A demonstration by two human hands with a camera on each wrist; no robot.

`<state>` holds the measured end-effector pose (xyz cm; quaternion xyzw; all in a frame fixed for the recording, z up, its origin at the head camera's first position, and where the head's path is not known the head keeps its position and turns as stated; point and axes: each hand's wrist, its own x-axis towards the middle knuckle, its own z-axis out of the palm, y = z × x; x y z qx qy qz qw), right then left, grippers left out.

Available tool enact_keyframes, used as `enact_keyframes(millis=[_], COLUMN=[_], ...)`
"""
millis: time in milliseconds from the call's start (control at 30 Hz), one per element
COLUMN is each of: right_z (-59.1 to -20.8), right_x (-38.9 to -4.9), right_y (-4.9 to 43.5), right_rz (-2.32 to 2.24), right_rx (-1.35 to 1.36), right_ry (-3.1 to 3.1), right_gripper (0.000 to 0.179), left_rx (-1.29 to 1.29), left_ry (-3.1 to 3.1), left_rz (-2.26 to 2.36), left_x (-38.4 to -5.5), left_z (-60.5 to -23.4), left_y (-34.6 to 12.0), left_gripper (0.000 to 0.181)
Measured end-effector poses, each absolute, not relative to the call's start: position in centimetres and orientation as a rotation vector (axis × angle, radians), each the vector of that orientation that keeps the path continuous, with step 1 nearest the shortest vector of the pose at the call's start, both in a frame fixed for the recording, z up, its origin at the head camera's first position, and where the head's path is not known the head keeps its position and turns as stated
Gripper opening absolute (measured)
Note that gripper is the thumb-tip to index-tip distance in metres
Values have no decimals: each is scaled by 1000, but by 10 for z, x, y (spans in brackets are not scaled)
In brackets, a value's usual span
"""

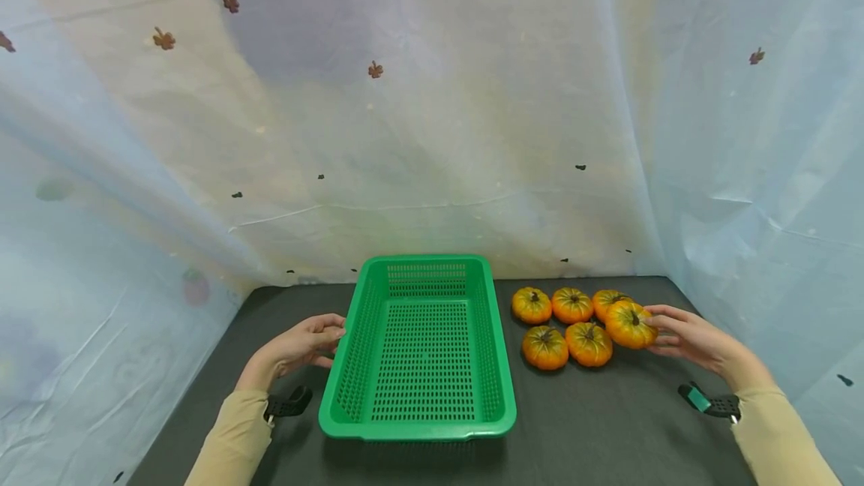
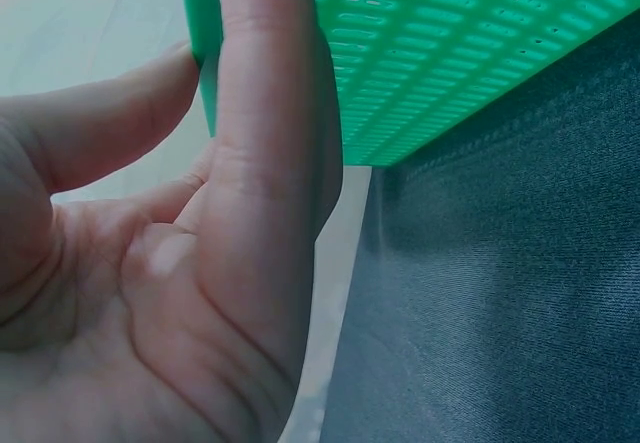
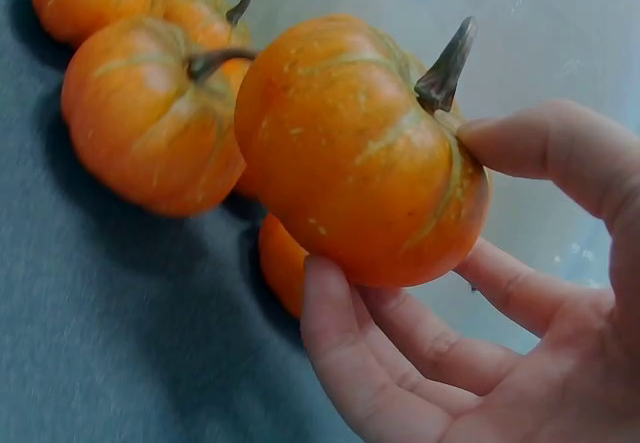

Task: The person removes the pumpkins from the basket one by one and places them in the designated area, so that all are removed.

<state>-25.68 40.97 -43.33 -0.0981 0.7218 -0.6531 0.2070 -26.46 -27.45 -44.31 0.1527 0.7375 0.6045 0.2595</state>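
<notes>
My right hand (image 1: 695,340) holds a small orange pumpkin (image 1: 631,325) with a dark stem. In the right wrist view the thumb presses the pumpkin (image 3: 350,163) near its stem, and the other fingers support it from below. Several similar pumpkins (image 1: 589,344) sit close together on the table, just left of the held one. On the other side, my left hand (image 1: 304,347) pinches the left rim of a green plastic basket (image 1: 502,381). The left wrist view shows the basket's rim (image 2: 203,23) between thumb and fingers. Inside, the basket holds nothing.
A dark grey cloth (image 1: 574,426) covers the table. Pale plastic sheeting (image 1: 432,133) with small leaf shapes hangs behind the table and along both sides. The pumpkins sit between the basket's right side and my right hand.
</notes>
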Motion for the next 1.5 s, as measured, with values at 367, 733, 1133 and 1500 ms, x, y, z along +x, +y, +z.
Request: enact_keyframes(millis=[367,733,1133,1500], right_z=[-456,-466,-468,-471], right_x=[-252,-253,-253,-255], right_y=[426,427,421,418], right_rz=[-1756,-1647,-1609,-1669], right_rx=[-135,-6,11,61], right_ry=[2037,2111,2182,2210], right_gripper=[35,53,63,65], left_rx=[406,405,395,415], left_ry=[2001,2014,1994,1959], left_rz=[1640,1632,1650,1672], left_x=[-263,-263,-261,-261], left_z=[-443,-441,-440,-443], left_y=[-274,-273,-272,-273], left_gripper=[39,41,44,41])
